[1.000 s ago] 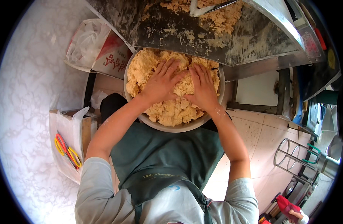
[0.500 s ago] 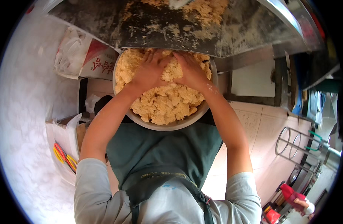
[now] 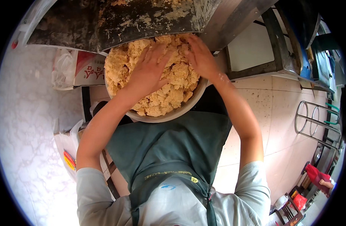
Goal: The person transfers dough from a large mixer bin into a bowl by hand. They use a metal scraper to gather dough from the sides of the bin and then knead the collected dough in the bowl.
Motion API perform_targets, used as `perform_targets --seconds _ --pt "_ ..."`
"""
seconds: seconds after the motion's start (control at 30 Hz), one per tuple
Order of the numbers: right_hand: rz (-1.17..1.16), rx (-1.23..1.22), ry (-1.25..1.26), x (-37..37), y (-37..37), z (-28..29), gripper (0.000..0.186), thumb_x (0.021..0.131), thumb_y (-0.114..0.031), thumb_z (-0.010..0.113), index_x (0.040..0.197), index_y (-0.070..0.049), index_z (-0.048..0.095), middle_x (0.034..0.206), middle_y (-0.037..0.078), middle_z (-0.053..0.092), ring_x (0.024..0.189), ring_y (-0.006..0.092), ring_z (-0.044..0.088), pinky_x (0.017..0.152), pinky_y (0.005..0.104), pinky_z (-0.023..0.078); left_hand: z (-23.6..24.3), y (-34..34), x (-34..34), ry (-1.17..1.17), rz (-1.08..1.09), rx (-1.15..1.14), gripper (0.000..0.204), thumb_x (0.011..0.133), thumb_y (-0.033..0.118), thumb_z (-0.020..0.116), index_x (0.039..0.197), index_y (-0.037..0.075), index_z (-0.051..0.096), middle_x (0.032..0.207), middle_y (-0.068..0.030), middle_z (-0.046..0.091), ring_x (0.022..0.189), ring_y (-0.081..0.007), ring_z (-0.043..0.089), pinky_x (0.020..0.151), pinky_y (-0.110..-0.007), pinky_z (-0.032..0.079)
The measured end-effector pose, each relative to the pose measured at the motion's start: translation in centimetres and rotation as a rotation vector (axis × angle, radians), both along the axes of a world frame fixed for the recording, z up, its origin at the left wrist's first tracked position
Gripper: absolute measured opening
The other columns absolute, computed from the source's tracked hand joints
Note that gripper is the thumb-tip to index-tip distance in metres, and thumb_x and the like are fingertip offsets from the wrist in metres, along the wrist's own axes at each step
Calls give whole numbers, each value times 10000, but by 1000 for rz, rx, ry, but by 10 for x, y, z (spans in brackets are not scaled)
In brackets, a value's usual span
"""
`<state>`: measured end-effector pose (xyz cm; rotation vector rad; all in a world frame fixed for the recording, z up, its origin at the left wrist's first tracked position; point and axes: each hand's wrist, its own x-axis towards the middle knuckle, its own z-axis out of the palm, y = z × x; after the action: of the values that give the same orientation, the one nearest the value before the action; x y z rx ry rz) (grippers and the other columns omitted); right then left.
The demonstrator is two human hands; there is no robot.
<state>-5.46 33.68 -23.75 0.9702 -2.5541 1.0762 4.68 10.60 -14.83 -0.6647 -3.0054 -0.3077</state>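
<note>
A big round pale bowl (image 3: 192, 105) full of crumbly yellow dough (image 3: 161, 103) sits just below the edge of a dark, crusted steel tray or trough (image 3: 75, 26). My left hand (image 3: 148, 71) lies on the dough at the middle left, palm down, fingers apart and pointing away from me. My right hand (image 3: 203, 60) rests at the dough's upper right, by the bowl's rim, with fingers stretched out over it. Below the bowl is my dark green apron (image 3: 169, 143).
Left stand a red-and-white carton (image 3: 90, 69) with plastic bags and, lower, a box with red-and-yellow tools (image 3: 69, 160). Right are a metal-framed stand (image 3: 252, 45), tiled floor (image 3: 256, 113) and a round metal rack (image 3: 312, 120). Another person (image 3: 318, 177) in red is at lower right.
My view has shifted. My hands have moved apart, the right one toward the rim at upper right, uncovering more dough between them.
</note>
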Motion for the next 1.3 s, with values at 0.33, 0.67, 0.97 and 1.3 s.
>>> perform_targets --seconds 0.33,0.67,0.97,1.3 --pt "-47 147 -283 -84 -48 -18 572 993 -569 602 1172 -48 758 1140 246 725 1066 443 658 907 478 527 -40 -23 -31 116 -16 30 899 767 314 875 1550 184 452 1599 -149 390 1488 -396 352 1239 -538 294" --pt "80 295 -715 -86 -50 -10 767 995 -688 519 1394 -38 603 1391 218 621 1298 357 586 1050 419 473 -35 -44 -26 121 91 111 833 724 199 882 1484 216 541 1502 -162 480 1409 -397 461 1206 -517 375" --pt "39 251 -345 -72 -66 -12 763 1021 -633 516 1508 -47 478 1493 248 520 1386 429 475 1149 497 381 -44 -49 -33 122 173 55 861 740 154 865 1510 133 480 1497 -229 446 1392 -439 470 1188 -527 395" --pt "62 389 -282 -93 -81 -14 588 1041 -506 545 1464 -98 552 1519 181 517 1360 402 494 1149 502 382 -49 -27 -49 -17 263 -368 691 965 105 627 1556 -52 306 1563 -370 324 1486 -485 343 1262 -554 247"
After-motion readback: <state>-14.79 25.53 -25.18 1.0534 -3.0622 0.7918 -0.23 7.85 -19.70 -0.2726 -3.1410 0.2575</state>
